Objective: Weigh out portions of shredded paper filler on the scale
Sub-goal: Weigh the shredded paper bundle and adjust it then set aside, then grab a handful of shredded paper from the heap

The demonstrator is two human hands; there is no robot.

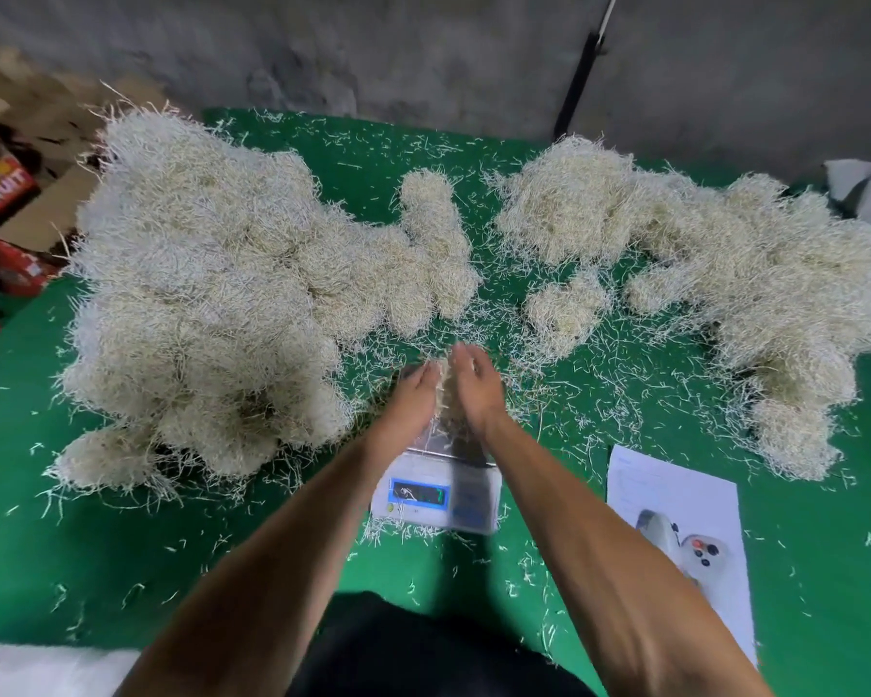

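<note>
A small white digital scale (436,498) with a lit blue display sits on the green table (122,555) near its front edge. Over its pan, my left hand (413,399) and my right hand (476,387) press together, palms facing, around a thin wad of pale shredded paper (443,384). Only a narrow strip of the wad shows between them. A big heap of shredded paper (207,304) covers the table's left side. Separate clumps of the same filler (700,274) spread over the right side.
A printed sheet of paper (675,535) with a device picture lies at the front right. Loose shreds litter the cloth all around the scale. Red cardboard fruit boxes (1,193) stand off the table's left edge. A dark pole (582,67) leans on the grey wall behind.
</note>
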